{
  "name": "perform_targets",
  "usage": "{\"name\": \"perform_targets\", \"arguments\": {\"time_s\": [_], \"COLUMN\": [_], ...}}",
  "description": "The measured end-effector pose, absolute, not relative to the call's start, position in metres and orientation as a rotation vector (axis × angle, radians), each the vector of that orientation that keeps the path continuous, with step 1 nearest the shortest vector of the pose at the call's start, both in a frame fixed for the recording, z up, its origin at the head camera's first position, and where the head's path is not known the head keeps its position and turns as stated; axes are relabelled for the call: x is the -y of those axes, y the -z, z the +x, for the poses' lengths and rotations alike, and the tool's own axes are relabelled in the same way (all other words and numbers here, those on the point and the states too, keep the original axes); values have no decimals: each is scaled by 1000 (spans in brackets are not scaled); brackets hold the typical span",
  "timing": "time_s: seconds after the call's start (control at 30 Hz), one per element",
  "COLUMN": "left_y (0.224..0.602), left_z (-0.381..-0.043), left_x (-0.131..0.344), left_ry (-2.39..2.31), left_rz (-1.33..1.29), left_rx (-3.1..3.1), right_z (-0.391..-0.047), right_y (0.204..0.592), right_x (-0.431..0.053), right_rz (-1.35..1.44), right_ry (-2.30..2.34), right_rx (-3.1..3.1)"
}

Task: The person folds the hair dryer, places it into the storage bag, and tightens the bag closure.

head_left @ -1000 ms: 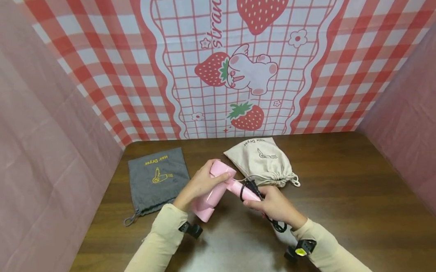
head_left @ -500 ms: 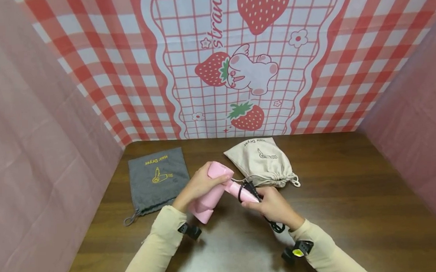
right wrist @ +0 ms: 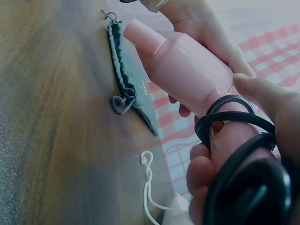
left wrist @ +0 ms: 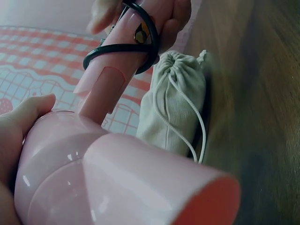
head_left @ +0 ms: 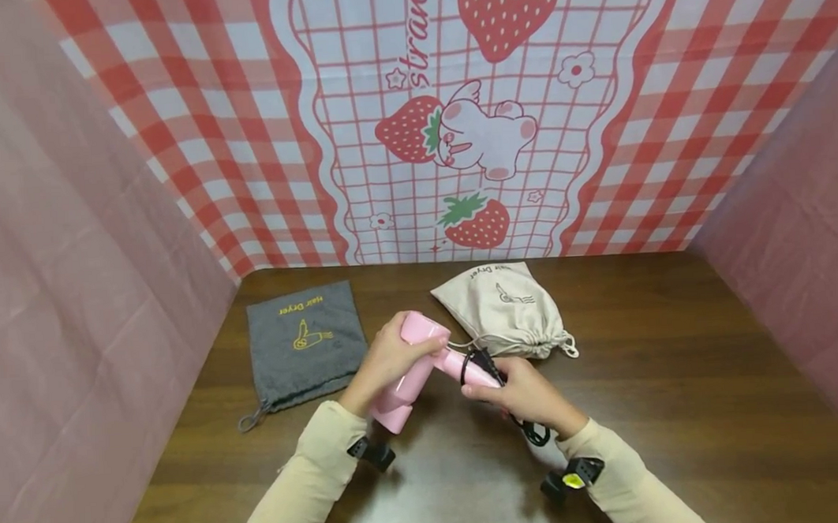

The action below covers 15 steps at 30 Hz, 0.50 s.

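Both hands hold a pink hair dryer [head_left: 413, 380] above the table. The left hand [head_left: 388, 358] grips its barrel, thumb lying near the joint with the handle. Around the handle [right wrist: 225, 145] curl the fingers of the right hand [head_left: 536, 393]. A black cord [left wrist: 117, 48] loops about the handle, and more of it hangs bunched below the right palm. In the left wrist view the nozzle [left wrist: 159, 180] points toward the lower right, and a notch shows where handle meets barrel. The right palm hides the handle's end.
A grey drawstring bag [head_left: 306, 346] printed "Hair Dryer" lies flat at the left. Behind the hands rests a fuller cream drawstring bag [head_left: 507, 312], its white cord trailing toward the dryer. A checked strawberry cloth [head_left: 455, 133] stands at the table's back edge.
Both hands keep their grip on the hair dryer. It has shifted only slightly, and the head view has tilted a little.
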<state>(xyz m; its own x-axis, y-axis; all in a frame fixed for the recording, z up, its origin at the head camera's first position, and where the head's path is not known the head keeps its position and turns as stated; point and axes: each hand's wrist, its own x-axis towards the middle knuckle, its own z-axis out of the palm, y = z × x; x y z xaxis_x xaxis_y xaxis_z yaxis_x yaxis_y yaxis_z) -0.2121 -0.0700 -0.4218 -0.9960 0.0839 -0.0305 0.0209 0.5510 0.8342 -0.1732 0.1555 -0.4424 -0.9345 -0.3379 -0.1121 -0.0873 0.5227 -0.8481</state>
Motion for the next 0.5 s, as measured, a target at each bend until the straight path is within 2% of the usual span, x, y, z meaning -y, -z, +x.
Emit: {"name": "perform_targets", "arguments": {"time_s": [0.5], "left_y": [425], "left_z": [-208], "left_x": [68], "left_ry": [-1564], "left_rz": [126], "left_rx": [-2747], "right_z": [-172], "right_y": [449], "right_x": [-148], "right_rz": [-252], "right_ry": [1454], "right_rx": [-2379]}}
